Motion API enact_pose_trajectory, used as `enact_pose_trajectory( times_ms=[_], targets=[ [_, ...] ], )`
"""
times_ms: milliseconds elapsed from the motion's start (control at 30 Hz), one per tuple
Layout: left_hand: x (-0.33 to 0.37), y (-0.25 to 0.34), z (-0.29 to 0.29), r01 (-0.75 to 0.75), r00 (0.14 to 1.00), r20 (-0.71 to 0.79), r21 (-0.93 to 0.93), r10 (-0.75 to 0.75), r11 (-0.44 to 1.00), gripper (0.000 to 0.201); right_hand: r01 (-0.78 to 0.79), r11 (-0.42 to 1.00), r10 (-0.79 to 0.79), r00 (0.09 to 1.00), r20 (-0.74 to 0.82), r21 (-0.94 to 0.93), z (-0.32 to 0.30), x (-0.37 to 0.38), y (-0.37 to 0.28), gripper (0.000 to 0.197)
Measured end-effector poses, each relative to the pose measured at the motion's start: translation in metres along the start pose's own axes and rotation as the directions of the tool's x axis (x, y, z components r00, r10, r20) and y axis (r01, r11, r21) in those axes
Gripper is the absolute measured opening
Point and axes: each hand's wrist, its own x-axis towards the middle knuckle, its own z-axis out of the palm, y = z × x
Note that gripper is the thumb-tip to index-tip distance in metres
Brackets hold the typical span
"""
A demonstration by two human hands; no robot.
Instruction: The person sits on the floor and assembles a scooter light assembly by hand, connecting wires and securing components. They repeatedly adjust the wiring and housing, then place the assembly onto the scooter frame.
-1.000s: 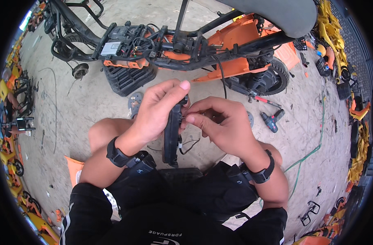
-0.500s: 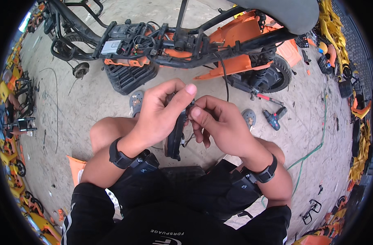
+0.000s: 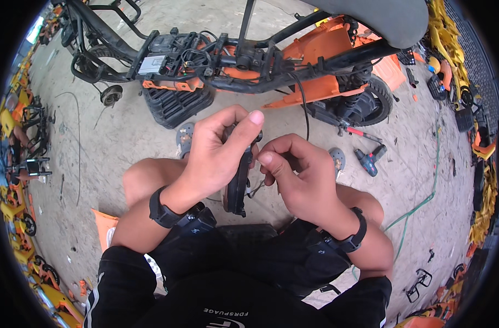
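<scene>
My left hand [image 3: 215, 153] is closed around a flat, black-rimmed part [image 3: 238, 188], held on edge in front of my knees. Its broad face is turned away, so its kind cannot be made out. A thin cable [image 3: 256, 189] with a pale piece comes off the side towards my right hand. My right hand [image 3: 309, 183] is close beside the upper end of the part, thumb and forefinger pinched together. Whatever lies between those fingertips is too small or hidden to tell.
Ahead is a stripped scooter frame [image 3: 244, 85] with exposed wiring and orange panels [image 3: 315, 46], beside a black crate [image 3: 178, 104]. On the floor to the right lie a cordless drill [image 3: 369, 159], a red-handled tool [image 3: 361, 133] and a green cord [image 3: 419, 205]. Yellow and orange parts line both sides.
My right hand has drawn slightly away from the part, and a small gap now shows between them. My left hand keeps its grip. The whole view has shifted a little.
</scene>
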Motion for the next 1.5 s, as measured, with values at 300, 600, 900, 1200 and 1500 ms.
enact_pose_trajectory(
  times_ms=[300,600,900,1200,1500],
  targets=[
    [0.002,-0.004,-0.002,-0.047,0.998,-0.030,0.024,0.047,0.999,0.034,0.120,0.989,-0.126,0.989,-0.072,-0.081,0.006,-0.001,0.000,0.003],
    [0.004,-0.007,-0.003,-0.061,0.997,-0.050,0.079,0.065,0.995,0.035,0.370,0.865,-0.402,0.915,-0.026,-0.340,0.005,0.002,0.005,0.002],
    [0.007,-0.011,-0.007,-0.112,0.993,-0.037,0.106,0.116,0.988,0.033,-0.561,0.639,0.496,0.824,0.275,0.526,-0.003,0.011,0.000,0.025],
    [0.006,-0.007,-0.007,-0.095,0.995,0.001,0.102,0.095,0.990,0.032,-0.421,0.859,0.387,0.907,0.167,0.292,-0.006,0.011,-0.004,0.022],
    [0.006,-0.008,-0.003,-0.042,0.999,-0.021,0.092,0.045,0.995,0.033,0.112,0.977,-0.122,0.991,-0.046,-0.184,0.003,-0.002,-0.002,0.010]
  ],
)
